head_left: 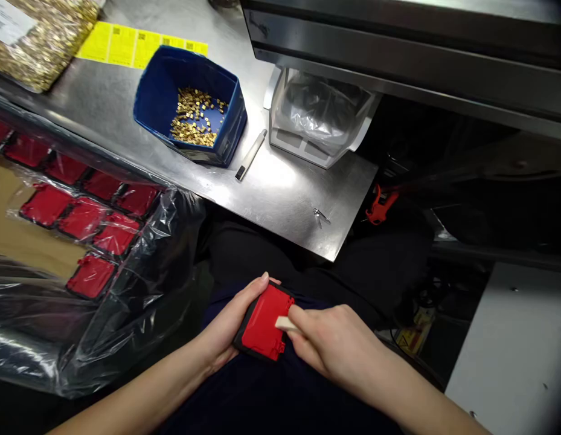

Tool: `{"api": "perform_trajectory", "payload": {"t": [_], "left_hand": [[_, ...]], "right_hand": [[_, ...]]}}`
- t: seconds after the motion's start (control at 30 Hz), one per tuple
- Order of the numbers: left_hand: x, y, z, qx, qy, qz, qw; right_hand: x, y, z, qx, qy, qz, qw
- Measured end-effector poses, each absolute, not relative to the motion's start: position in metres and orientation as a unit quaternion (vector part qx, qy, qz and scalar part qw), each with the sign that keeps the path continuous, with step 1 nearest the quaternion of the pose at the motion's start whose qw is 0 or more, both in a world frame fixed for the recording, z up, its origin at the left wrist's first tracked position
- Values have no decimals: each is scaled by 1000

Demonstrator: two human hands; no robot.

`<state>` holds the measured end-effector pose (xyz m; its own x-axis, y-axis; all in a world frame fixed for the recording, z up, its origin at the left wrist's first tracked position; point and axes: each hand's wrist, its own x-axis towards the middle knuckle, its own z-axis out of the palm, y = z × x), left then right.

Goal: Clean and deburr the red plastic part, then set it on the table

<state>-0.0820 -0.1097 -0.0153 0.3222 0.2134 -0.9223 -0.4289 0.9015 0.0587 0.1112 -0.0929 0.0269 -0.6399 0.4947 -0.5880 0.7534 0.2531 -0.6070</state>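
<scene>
Left hand (232, 317) grips the red-and-black plastic part (270, 320) low at near centre, apparently bracing it. Right hand (337, 338) pinches a pale flat tool (287, 324) over its face, presumably for control. I note the blue bin (237, 121) on the worktop (289, 211), far left.

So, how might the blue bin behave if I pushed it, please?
The blue bin looks rigid, so it should keep its shape. It would probably slide on the smooth metal bench, and the loose brass pieces, covering only part of its floor, may shift inside.
</scene>
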Motion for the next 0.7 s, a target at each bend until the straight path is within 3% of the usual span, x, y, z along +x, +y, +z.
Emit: {"api": "perform_trajectory", "payload": {"t": [0.7], "left_hand": [[-88,-111,-25,-156,520,173,822]], "right_hand": [[114,-88,24,416,764,-475,133]]}}
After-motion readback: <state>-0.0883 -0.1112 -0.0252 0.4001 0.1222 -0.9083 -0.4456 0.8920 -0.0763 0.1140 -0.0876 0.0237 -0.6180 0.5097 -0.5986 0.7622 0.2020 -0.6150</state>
